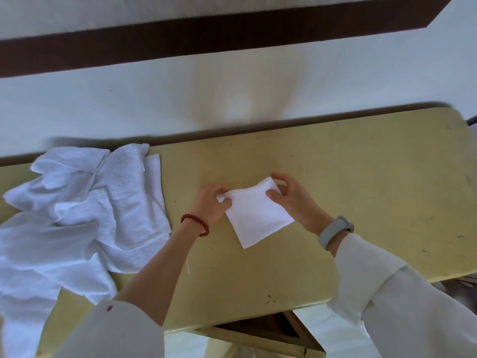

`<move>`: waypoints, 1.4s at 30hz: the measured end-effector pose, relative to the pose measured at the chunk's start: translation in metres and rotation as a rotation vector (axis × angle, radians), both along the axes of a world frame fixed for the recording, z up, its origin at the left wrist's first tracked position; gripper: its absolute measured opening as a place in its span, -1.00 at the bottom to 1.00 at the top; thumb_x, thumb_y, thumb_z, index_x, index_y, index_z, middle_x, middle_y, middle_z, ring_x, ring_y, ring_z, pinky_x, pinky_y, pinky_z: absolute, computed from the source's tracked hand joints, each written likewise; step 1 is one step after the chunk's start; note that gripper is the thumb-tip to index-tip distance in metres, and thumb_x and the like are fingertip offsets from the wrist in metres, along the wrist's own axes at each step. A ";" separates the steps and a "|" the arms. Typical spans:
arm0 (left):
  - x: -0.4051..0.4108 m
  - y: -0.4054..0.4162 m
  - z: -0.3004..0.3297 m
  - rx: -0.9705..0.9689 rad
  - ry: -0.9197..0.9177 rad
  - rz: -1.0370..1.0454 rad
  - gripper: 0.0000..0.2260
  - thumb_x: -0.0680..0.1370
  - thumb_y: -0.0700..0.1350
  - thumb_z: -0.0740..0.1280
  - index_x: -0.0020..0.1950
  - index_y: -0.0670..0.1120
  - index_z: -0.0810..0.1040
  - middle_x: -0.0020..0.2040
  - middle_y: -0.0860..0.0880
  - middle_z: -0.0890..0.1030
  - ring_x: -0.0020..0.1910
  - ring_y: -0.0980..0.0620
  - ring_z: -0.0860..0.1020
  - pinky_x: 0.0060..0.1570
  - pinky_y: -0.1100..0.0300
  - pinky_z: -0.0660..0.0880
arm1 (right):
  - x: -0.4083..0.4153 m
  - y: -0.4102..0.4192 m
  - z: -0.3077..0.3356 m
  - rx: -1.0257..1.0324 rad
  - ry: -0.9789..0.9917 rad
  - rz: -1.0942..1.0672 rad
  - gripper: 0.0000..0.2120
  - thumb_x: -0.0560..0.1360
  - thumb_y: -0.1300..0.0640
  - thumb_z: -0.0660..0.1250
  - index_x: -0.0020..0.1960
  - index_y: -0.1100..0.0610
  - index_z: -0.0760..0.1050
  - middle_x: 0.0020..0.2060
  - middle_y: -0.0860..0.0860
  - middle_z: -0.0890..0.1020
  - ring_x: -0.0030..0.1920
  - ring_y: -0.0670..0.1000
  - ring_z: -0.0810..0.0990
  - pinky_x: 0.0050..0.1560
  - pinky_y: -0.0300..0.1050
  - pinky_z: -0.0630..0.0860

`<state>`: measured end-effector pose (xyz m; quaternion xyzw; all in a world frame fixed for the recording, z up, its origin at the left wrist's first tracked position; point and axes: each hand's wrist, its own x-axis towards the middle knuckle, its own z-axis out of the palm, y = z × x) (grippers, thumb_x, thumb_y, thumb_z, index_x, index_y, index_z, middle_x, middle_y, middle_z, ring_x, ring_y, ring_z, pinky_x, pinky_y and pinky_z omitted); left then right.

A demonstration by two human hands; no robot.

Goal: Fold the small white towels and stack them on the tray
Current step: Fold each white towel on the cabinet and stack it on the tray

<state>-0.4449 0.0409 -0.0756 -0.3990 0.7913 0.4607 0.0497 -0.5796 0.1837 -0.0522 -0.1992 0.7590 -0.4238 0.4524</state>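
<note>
From the head camera, a small folded white towel (254,212) lies at the centre of the frame on the yellow table (361,177), its upper corners lifted. The left hand (210,202) pinches the upper-left corner with curled fingers, and the right hand (290,196) pinches the upper-right corner between thumb and fingers (a pale wristband (334,232) sits on that wrist). A heap of unfolded white towels (77,215) fills the left side of the frame, hanging over the table's near edge

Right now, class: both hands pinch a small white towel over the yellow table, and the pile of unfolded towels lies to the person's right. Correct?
Not quite. The head view shows the pile of unfolded towels on the person's left. Both the left hand and right hand do pinch the small white towel over the yellow table.
</note>
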 end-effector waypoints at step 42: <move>0.651 0.191 0.261 -0.629 0.081 1.532 -0.77 0.59 0.02 0.15 0.05 -0.14 0.41 -0.15 -0.16 0.59 -0.10 -0.20 0.53 -0.22 0.12 0.33 | 0.644 -0.011 0.220 -0.798 0.501 0.855 -0.77 0.58 0.10 0.12 0.14 0.21 0.42 -0.18 0.24 0.62 -0.11 0.28 0.55 -0.22 -0.02 0.34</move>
